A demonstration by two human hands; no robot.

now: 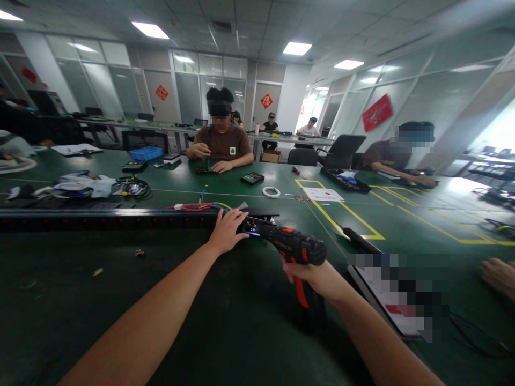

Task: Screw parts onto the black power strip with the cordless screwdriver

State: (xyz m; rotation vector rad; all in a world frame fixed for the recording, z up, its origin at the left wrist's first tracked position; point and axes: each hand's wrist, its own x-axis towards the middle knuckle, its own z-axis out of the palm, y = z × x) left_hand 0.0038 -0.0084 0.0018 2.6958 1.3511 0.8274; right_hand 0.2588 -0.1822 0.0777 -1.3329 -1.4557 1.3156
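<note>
A long black power strip point(120, 219) lies across the table from the left edge to the middle. My left hand point(228, 231) grips it near its right end, thumb on the near side and fingers over the top. Red, blue and yellow wires point(201, 206) come out along its upper edge by my fingers. My right hand point(309, 273) is wrapped round the handle of a black and orange cordless drill point(295, 244). The drill points left, its nose at the strip's right end beside my left thumb. A small light glows there; the bit's tip is hard to make out.
Right of the drill lie a black pen-like tool point(360, 241) and a notebook point(386, 300). Beyond the strip are a white ring point(271, 191), a screwdriver point(298, 171), a blue basket point(146, 153) and coiled cables point(131, 186). A co-worker point(221, 142) sits opposite; another person's hand point(499, 274) rests at right.
</note>
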